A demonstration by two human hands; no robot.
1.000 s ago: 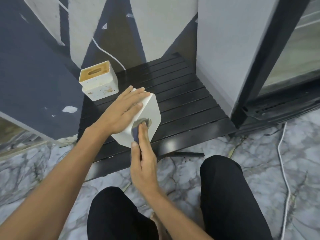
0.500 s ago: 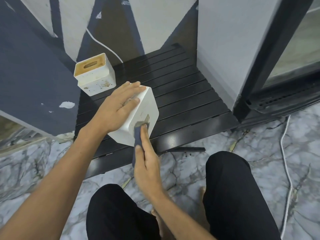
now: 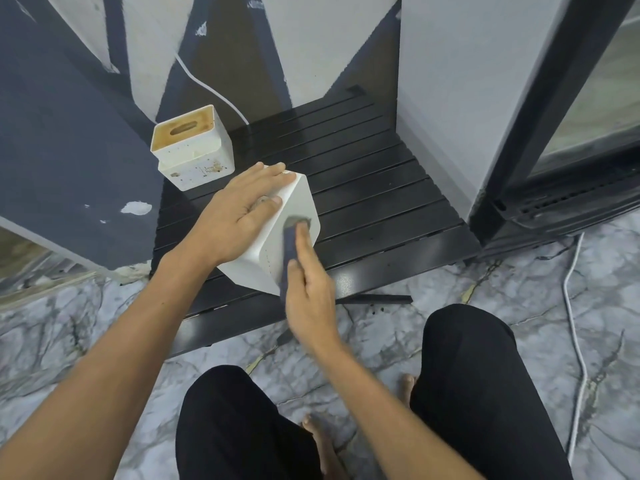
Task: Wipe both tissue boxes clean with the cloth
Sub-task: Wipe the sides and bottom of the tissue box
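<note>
Cloth [image 3: 289, 245] sits between straight right fingers [image 3: 305, 239] and tissue box [image 3: 298, 199]; left fingers [image 3: 266, 180] flat atop.

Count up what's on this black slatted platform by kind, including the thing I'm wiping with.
White plastic tissue boxes: 2 (tilted box, stained box)
Dark blue cloth: 1
Total: 3

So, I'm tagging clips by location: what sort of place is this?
Likely an indoor corner of a shop or café: marble-patterned tile floor, what looks like a glass-door display fridge, and a low black slatted table.
</note>
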